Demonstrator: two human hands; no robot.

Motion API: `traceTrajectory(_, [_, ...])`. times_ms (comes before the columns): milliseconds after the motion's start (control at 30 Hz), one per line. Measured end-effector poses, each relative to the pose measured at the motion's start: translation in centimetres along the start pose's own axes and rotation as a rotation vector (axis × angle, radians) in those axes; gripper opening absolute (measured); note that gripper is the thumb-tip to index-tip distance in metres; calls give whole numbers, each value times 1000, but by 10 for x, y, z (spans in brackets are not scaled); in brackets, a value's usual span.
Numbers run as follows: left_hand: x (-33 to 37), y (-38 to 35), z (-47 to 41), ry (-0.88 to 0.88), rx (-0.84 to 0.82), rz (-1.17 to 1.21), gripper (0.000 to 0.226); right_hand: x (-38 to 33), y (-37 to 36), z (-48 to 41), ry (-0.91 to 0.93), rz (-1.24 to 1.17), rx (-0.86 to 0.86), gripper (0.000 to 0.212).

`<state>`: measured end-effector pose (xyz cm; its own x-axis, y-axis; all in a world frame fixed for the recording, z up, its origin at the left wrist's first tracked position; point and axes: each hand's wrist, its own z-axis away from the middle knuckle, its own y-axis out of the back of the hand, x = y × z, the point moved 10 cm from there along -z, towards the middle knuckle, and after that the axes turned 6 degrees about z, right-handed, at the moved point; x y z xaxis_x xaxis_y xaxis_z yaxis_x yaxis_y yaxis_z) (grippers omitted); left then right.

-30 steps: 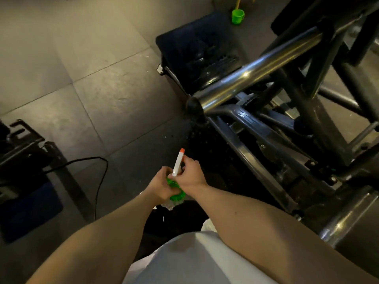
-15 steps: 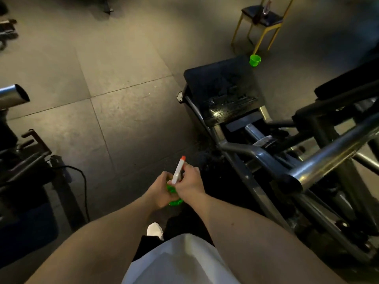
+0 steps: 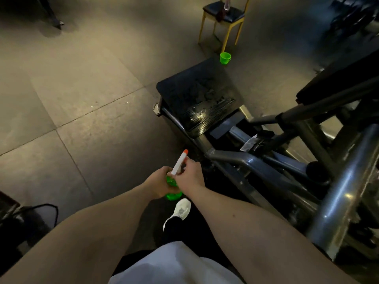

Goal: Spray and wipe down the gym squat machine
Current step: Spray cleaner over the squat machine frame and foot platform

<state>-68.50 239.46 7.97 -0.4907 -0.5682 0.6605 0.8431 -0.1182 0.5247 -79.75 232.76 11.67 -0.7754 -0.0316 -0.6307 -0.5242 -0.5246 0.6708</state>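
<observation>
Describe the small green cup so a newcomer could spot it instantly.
Find the squat machine's black ribbed footplate in mid-frame. Just beyond its far corner, on the grey floor before the yellow-legged chair with a black seat, stands the small bright green plastic cup. Unlike the green spray bottle nearer the camera, it is short, open-topped and has no white nozzle.

The spray bottle (image 3: 172, 195) was bright green, with a white sprayer and an orange nozzle tip (image 3: 185, 151). The squat machine (image 3: 256, 162) had a ribbed black footplate (image 3: 196, 95) and a silver-grey frame. The cup (image 3: 225, 58) was green, the chair (image 3: 223, 14) yellow-legged, and the shoe (image 3: 181, 211) white.
</observation>
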Motion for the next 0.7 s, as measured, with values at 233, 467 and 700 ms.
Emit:
traceTrajectory(233, [44,67,-115,29,-21,-181,61,-19,34,-117,-23,-129,48,66])
traceTrajectory(467, [118,86,-199,-62,-144,-314,78,-9,83,-194,-102,-255,159,69])
traceTrajectory(700, [149,74,-271,-111,-305,-289,78,17,112,-247,-217,-297,197,53])
